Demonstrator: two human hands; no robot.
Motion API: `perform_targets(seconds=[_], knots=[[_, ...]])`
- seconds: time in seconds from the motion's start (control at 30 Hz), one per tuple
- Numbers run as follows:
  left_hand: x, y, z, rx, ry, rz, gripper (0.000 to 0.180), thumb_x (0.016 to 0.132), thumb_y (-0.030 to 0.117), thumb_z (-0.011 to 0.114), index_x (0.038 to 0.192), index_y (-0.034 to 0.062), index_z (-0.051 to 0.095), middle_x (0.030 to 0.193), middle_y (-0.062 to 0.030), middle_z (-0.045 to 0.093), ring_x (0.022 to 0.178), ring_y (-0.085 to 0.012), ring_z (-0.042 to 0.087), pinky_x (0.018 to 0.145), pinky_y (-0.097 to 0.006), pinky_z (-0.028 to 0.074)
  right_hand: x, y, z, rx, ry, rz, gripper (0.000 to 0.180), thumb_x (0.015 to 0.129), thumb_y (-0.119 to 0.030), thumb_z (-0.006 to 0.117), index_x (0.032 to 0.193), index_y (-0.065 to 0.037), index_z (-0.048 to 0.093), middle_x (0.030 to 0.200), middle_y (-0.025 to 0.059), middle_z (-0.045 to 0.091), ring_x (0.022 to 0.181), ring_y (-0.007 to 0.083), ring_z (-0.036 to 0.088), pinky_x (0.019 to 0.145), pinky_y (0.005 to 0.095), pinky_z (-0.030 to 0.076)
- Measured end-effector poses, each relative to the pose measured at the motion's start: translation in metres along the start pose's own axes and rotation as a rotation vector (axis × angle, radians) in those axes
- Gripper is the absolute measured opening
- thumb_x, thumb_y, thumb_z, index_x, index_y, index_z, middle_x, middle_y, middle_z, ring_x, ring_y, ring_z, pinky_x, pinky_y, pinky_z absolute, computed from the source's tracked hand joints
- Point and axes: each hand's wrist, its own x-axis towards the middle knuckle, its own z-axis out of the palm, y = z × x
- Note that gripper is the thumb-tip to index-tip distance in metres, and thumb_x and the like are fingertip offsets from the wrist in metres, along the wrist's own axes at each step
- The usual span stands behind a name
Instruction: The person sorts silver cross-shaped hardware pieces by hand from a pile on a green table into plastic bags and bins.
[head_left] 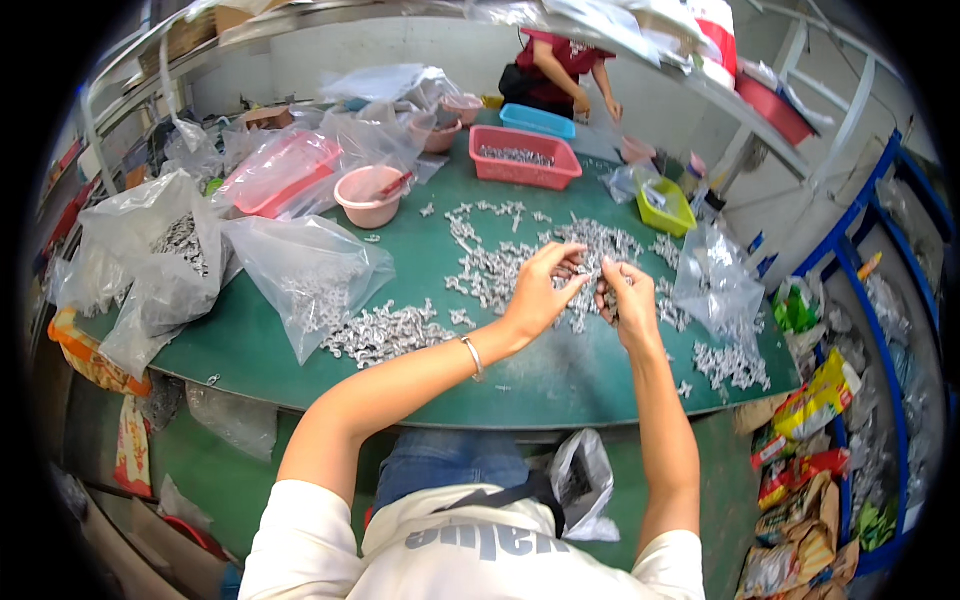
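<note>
Both my hands are over a loose heap of small grey metal parts (490,270) on the green table. My left hand (540,288) has its thumb and fingers closed in a pinch, with a small grey part showing at the tips. Close beside it, my right hand (630,300) is pinched too, its fingers curled round small grey metal. The exact shape of what each holds blends into the heap behind. A denser pile of the same parts (385,335) lies left of my left forearm, and a smaller pile (732,367) sits at the right edge.
Clear plastic bags (310,265) of parts lie left, another bag (715,275) right. A pink bowl (368,212), pink tray (525,180), blue tray (538,121) and yellow-green tray (668,222) stand farther back. Across the table stands another person (560,70). A blue rack (870,310) is at right.
</note>
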Motion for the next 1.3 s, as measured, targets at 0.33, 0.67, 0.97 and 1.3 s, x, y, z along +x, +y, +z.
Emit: perform_targets(seconds=[0.33, 0.67, 0.97, 1.3], knots=[[-0.046, 0.004, -0.012, -0.043, 0.018, -0.039, 0.036, 0.070, -0.005, 0.069, 0.104, -0.0012, 0.060, 0.104, -0.0099, 0.056, 0.091, -0.0170, 0.059, 0.078, -0.027, 0.052, -0.035, 0.013, 0.015, 0.082, -0.047, 0.036, 0.032, 0.089, -0.028, 0.058, 0.067, -0.005, 0.053, 0.056, 0.0018, 0.051, 0.043, 0.0058, 0.046, 0.034, 0.0189, 0.027], [-0.054, -0.016, -0.018, -0.211, 0.017, -0.221, 0.026, 0.072, -0.003, 0.070, 0.097, -0.0041, 0.063, 0.098, -0.0111, 0.060, 0.080, -0.0151, 0.061, 0.072, -0.026, 0.052, -0.037, 0.031, 0.017, -0.121, -0.021, -0.012, 0.034, 0.090, -0.027, 0.056, 0.067, -0.003, 0.055, 0.056, 0.0003, 0.052, 0.047, 0.0047, 0.046, 0.040, 0.0197, 0.031], [-0.056, -0.014, -0.032, -0.375, -0.094, -0.686, 0.010, 0.084, 0.005, 0.062, 0.086, -0.0045, 0.061, 0.078, -0.0068, 0.061, 0.073, -0.0114, 0.058, 0.062, -0.022, 0.046, -0.041, 0.049, 0.019, 0.023, -0.131, 0.099, 0.044, 0.093, -0.033, 0.049, 0.062, -0.003, 0.053, 0.054, 0.0034, 0.052, 0.044, 0.0068, 0.045, 0.039, 0.0206, 0.030], [-0.059, -0.018, -0.034, -0.730, -0.049, -0.967, 0.026, 0.089, 0.023, 0.058, 0.080, -0.0011, 0.061, 0.075, -0.0065, 0.061, 0.063, -0.0108, 0.053, 0.060, -0.023, 0.043, -0.047, 0.058, 0.022, 0.292, -0.184, 0.250, 0.048, 0.094, -0.033, 0.046, 0.057, -0.004, 0.051, 0.052, 0.0077, 0.053, 0.041, 0.0097, 0.046, 0.038, 0.0211, 0.032]])
